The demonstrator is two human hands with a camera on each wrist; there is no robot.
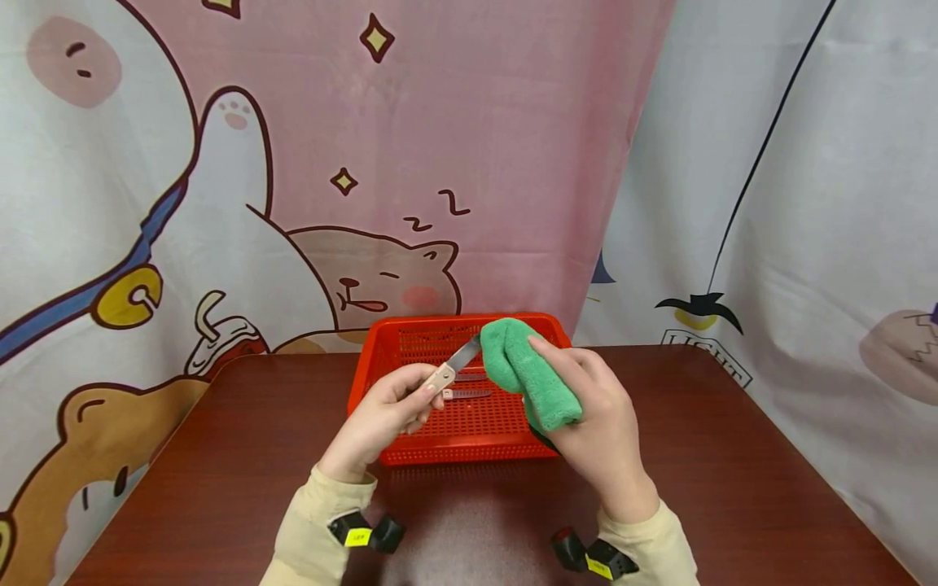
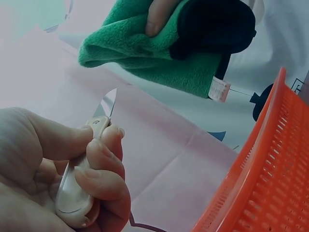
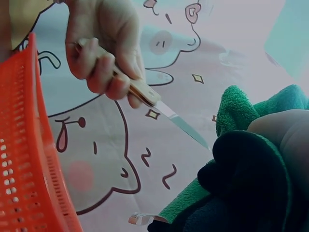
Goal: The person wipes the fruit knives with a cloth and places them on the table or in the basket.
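My left hand point(image 1: 388, 408) grips a small knife point(image 1: 443, 378) by its cream handle, the thumb along one side and the fingers curled round the other. Its bare blade point(image 3: 186, 129) points towards a green cloth point(image 1: 523, 370). In the left wrist view a gap shows between the knife tip and the cloth. My right hand point(image 1: 602, 423) holds this folded, fluffy cloth, which has a dark side and a white tag point(image 2: 219, 89). Both hands are above a red plastic basket point(image 1: 469, 450). Inside the basket lies another knife point(image 1: 469, 394), with a similar blade point(image 1: 471, 377) behind it.
The perforated basket stands on a dark brown wooden table point(image 1: 733, 472), near its far edge. Behind it hangs a pink and white curtain point(image 1: 513, 163) with cartoon animals. Both forearms come in from the near side, with a small black device on each cuff.
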